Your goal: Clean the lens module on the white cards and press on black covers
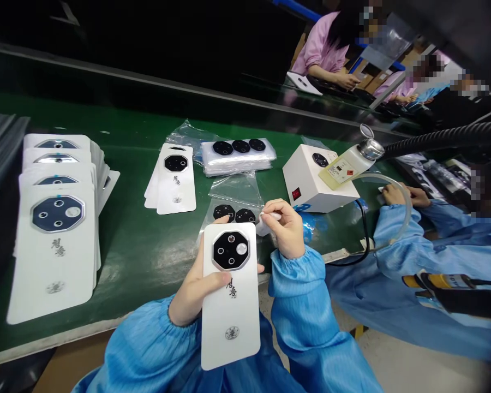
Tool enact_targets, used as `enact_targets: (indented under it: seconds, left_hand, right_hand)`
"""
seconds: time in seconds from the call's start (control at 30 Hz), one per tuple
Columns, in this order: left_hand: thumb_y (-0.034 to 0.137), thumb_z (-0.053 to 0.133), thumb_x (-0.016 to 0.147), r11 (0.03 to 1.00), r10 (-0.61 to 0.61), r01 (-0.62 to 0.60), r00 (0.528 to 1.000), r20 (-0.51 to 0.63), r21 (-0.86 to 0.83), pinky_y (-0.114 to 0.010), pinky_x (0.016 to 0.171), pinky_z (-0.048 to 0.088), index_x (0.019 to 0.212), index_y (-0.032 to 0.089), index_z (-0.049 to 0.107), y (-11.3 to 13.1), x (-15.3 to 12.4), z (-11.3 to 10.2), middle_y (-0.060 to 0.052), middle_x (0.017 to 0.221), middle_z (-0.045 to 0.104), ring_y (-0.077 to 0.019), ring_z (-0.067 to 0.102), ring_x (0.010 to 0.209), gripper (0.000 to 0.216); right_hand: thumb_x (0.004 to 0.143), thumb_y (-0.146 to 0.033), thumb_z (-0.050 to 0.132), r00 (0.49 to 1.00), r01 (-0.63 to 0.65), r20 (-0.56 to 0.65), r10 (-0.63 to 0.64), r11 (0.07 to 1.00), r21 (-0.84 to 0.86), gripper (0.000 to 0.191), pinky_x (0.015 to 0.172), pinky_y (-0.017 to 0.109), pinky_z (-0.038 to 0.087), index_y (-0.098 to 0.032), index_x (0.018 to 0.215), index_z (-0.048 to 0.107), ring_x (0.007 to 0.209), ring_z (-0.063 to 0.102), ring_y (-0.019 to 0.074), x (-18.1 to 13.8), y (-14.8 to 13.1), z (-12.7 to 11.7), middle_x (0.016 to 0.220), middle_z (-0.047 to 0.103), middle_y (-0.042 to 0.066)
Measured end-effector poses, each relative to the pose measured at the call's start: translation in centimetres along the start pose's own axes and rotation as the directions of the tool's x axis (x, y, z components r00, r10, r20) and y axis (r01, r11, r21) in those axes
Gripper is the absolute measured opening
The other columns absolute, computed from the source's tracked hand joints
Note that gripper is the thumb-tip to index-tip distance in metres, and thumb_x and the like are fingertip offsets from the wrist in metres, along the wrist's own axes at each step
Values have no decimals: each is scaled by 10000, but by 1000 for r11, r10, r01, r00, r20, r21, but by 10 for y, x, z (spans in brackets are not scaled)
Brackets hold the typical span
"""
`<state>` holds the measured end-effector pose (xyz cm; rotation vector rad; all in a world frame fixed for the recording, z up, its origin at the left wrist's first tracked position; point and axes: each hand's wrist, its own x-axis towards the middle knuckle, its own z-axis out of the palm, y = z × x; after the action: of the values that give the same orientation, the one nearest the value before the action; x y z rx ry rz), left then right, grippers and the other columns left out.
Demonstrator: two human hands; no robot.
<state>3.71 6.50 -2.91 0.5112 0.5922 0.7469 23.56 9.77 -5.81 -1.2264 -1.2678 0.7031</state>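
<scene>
My left hand [196, 289] grips a white phone back cover [231, 305] upright, thumb across its front; the cover has a black octagonal camera plate [231, 250]. My right hand [284, 226] is closed in a pinch on a small white cloth or wipe [265, 221] just right of the cover's top edge. Behind the cover lies a clear bag with black octagonal lens pieces [234, 213].
A fanned stack of white covers [57, 218] lies at left on the green belt [139, 245], a smaller pile [174, 180] in the middle, and a bagged lens stack [239, 155]. A white box with a red switch [315, 183] and dispenser bottle [352, 161] stand right. A co-worker's blue sleeve [425, 240] is beside me.
</scene>
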Motion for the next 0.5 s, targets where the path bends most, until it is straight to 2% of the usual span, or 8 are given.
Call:
enact_targets:
  seconds: [0.1,0.17,0.27,0.33,0.4,0.5]
  left_hand:
    - [188,692,700,1000,18,-18,1000,-16,2,-409,587,568,1448,386,86,-1,1,1,-88,991,727,-377,700,853,983]
    - [191,699,686,998,61,-62,995,-73,-8,-413,644,566,1452,368,109,0,3,0,-86,1018,723,-366,690,896,983]
    - [191,715,654,992,122,-124,972,-201,1,-389,760,540,1432,276,269,0,6,-3,-85,1054,713,-333,660,968,900]
    - [198,714,648,993,119,-118,961,-250,16,-362,732,534,1371,178,402,-2,9,-6,-105,1025,717,-320,661,919,788]
    - [206,698,655,995,95,-96,965,-246,8,-356,689,530,1327,126,461,-3,11,-7,-125,1021,717,-325,658,891,717]
    - [205,686,660,998,59,-63,974,-219,-11,-360,671,527,1342,136,451,-3,11,-7,-126,1051,717,-346,650,921,725]
  right_hand:
    - [745,-276,660,999,-32,35,32,999,2,106,690,282,449,-206,768,583,736,545,134,0,2,-2,784,580,-5]
    - [750,-291,664,994,-60,91,58,998,15,123,656,271,445,-205,771,579,710,541,128,-1,4,-2,774,585,-7]
    - [751,-331,664,979,-81,193,72,996,42,156,641,274,451,-201,762,578,705,550,134,-2,5,-3,762,590,-2]
    - [753,-357,658,967,-80,246,64,995,56,177,662,285,460,-200,755,577,725,560,141,-2,5,-3,765,591,3]
    - [755,-362,654,957,-73,283,56,996,50,182,686,291,464,-198,748,577,738,563,143,-2,3,-2,768,591,6]
    - [764,-350,640,947,-63,315,58,998,5,174,654,279,460,-191,743,574,697,556,134,-2,-2,0,745,584,4]
